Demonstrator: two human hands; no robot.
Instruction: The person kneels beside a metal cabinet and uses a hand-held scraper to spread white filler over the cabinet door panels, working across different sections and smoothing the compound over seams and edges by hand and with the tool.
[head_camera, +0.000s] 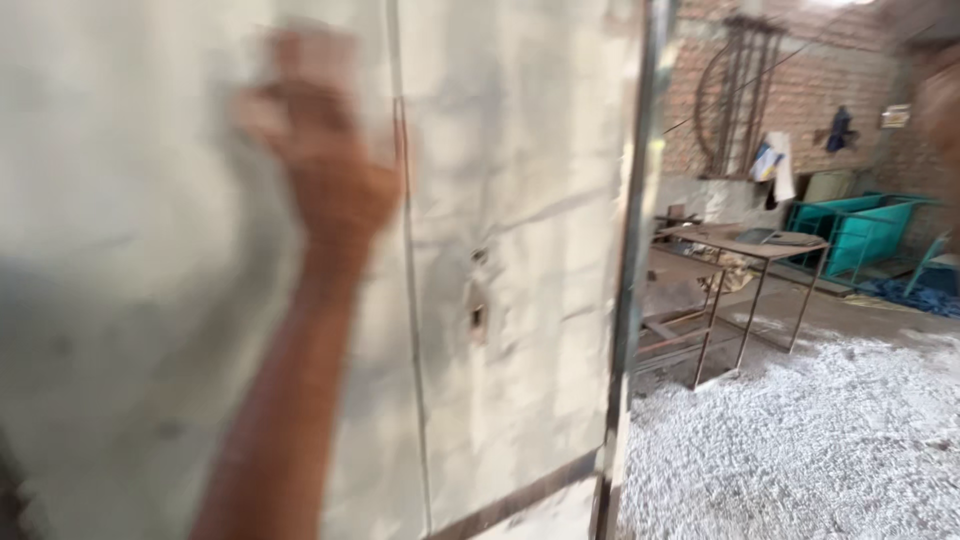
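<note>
My left hand (325, 175) is raised against a tall pale, putty-coated metal cabinet (520, 250) right in front of me, with my forearm rising from the lower left. The hand is motion-blurred. Its fingers look curled against the left door panel (130, 200), with something pale at the fingertips (300, 50) that I cannot make out. A vertical seam (408, 300) between the two doors runs just right of the hand. A small lock hole (478, 318) sits on the right door. My right hand is not clearly seen.
The cabinet's dark metal edge (628, 280) ends at the right. Beyond it stand a metal-frame table (745, 245), teal metal bins (865, 230) and a brick wall (800, 90). White gravel-like debris (800, 440) covers the floor. A blurred brownish shape (942, 100) is at the right edge.
</note>
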